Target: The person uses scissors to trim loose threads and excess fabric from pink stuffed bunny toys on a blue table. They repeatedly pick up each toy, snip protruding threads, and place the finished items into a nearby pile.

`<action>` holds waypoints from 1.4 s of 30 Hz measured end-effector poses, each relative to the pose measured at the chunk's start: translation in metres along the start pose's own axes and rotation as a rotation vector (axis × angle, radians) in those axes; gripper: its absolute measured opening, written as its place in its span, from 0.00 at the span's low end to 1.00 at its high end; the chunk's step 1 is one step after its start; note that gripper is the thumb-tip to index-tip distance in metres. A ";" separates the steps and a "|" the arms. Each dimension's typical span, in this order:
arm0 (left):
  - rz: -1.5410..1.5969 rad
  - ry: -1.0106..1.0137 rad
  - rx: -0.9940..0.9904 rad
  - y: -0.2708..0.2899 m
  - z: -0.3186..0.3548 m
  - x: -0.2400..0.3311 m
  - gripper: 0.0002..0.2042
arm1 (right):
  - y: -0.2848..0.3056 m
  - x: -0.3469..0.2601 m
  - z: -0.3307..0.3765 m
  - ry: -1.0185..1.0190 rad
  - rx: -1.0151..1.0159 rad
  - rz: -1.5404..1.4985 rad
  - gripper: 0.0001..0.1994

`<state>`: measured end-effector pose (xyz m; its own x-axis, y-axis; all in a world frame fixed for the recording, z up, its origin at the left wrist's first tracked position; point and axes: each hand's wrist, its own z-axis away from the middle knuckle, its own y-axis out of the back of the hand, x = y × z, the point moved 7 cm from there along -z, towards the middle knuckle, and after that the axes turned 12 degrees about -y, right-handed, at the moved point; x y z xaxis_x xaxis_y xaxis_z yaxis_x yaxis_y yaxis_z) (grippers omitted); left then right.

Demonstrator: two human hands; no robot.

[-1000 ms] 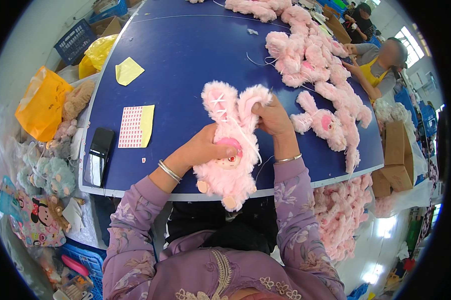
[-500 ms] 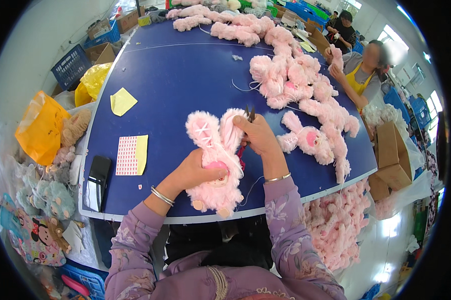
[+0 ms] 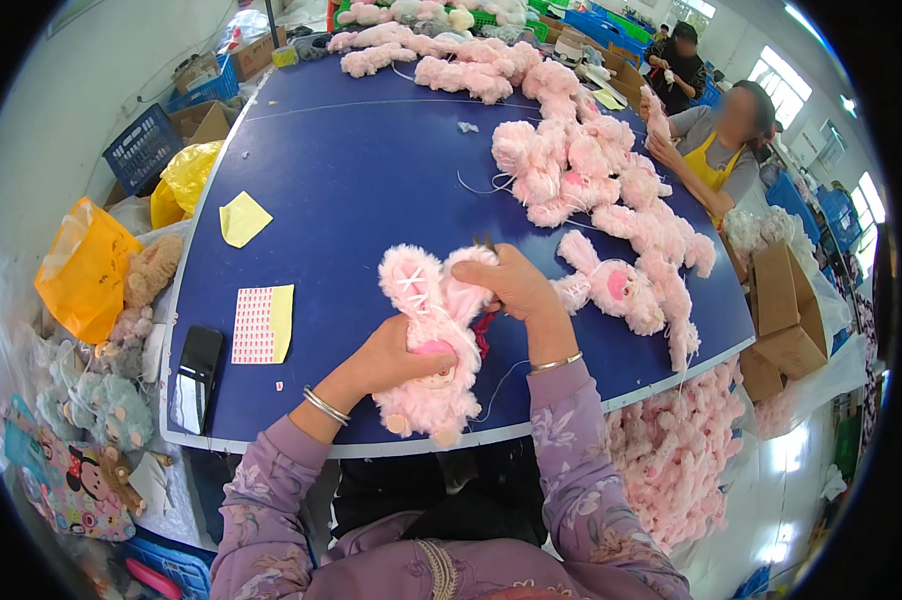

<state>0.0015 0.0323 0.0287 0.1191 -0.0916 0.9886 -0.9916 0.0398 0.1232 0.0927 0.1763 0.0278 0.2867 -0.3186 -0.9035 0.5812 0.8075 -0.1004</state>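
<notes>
A fluffy pink plush rabbit [image 3: 436, 408] is held upright over the near edge of the blue table [image 3: 321, 190]. My left hand [image 3: 383, 358] is closed round its middle, the thumb lying across its pink face. White cord makes a crossed stitch on one ear [image 3: 411, 278]. My right hand [image 3: 519, 288] pinches the other ear with the thumb. Dark pointed tips of small scissors [image 3: 485, 243] stick out above that hand; their handles are mostly hidden, with a dark red bit showing below the fingers. A loose thread trails beside the rabbit.
Several pink plush rabbits [image 3: 571, 160] are heaped along the table's right side. At left lie a sticker sheet [image 3: 256, 325], a yellow paper [image 3: 243, 220] and a black phone [image 3: 199, 365]. A co-worker in a yellow apron [image 3: 713, 165] sits at the right. A cardboard box [image 3: 786, 300] stands beyond the edge.
The rabbit and both hands sit slightly lower in view. My right thumb has come down over the ear, and less of the scissor tips shows. The left hand keeps its hold.
</notes>
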 end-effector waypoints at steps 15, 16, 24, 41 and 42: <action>0.330 -0.047 0.070 0.002 0.001 -0.017 0.19 | -0.031 -0.003 0.002 0.123 -0.244 -0.156 0.09; 0.291 -0.042 0.067 0.001 0.002 -0.018 0.19 | -0.030 0.002 -0.001 0.110 -0.246 -0.188 0.09; 0.161 -0.002 0.076 0.003 0.002 -0.019 0.21 | -0.029 0.003 -0.009 0.165 0.013 -0.021 0.12; -0.017 -0.058 0.277 0.040 0.010 -0.063 0.28 | -0.005 -0.006 -0.003 0.312 0.098 -0.143 0.17; -0.045 -0.048 0.266 0.042 0.010 -0.068 0.28 | -0.003 -0.004 -0.001 0.297 0.112 -0.149 0.17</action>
<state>-0.0488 0.0306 -0.0343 0.1668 -0.1343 0.9768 -0.9647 -0.2271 0.1335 0.0887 0.1755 0.0318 -0.0321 -0.2571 -0.9659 0.6850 0.6981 -0.2086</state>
